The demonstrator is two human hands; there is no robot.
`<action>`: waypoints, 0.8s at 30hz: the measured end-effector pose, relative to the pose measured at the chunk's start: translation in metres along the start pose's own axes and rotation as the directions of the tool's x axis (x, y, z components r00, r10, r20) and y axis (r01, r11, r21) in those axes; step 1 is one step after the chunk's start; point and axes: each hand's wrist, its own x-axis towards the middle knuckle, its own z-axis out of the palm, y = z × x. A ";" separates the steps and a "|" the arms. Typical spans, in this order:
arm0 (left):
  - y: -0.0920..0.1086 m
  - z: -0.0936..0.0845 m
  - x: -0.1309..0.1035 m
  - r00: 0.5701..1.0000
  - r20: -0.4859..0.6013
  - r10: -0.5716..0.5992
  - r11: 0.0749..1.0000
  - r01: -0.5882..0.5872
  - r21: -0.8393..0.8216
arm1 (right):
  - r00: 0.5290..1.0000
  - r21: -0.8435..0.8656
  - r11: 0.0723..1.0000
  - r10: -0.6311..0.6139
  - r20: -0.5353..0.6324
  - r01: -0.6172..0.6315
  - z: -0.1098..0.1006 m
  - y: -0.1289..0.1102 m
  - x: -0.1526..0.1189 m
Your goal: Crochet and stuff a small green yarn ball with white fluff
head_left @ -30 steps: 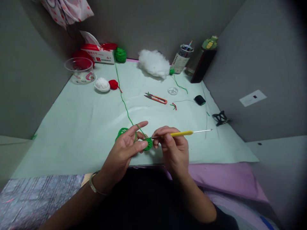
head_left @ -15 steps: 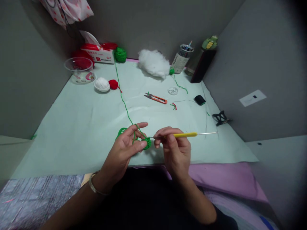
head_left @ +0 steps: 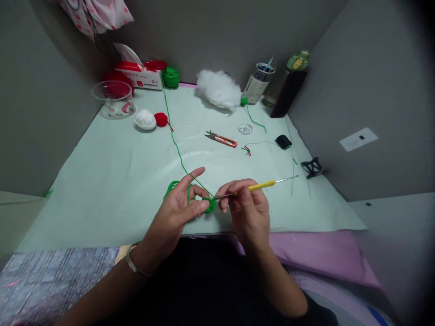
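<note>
At ten o'clock from the counter's (head_left: 112, 181) middle, a clear plastic tub (head_left: 118, 110) is placed, with a white ball (head_left: 145, 118) and a small red yarn ball (head_left: 161, 119) set side by side nearer in. White fluffy stuffing (head_left: 218, 89) is heaped at twelve. A pen can (head_left: 257, 87) is stood at one, a green-lidded bottle (head_left: 289, 83) at two. A black claw clip (head_left: 313, 167) is laid at three.

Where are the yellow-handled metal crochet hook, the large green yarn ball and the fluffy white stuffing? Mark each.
Yellow-handled metal crochet hook (head_left: 262, 185): head view, on the yellow handle.
Large green yarn ball (head_left: 171, 78): head view, middle of its near side.
Fluffy white stuffing (head_left: 218, 89): head view, clump's middle.
</note>
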 end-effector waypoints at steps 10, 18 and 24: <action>-0.004 0.005 -0.004 0.974 -0.121 0.189 0.957 -0.155 0.244 | 0.936 -0.383 0.857 -0.286 0.205 0.346 -0.009 -0.004 -0.008; -0.002 0.004 -0.003 0.991 -0.097 0.094 0.995 -0.090 0.046 | 0.830 -0.667 0.497 -0.381 0.408 0.556 -0.011 0.000 -0.019; 0.005 -0.005 0.003 0.981 0.084 -0.175 0.945 0.191 -0.265 | 0.885 -0.553 0.692 -0.396 0.245 0.463 -0.010 0.000 -0.016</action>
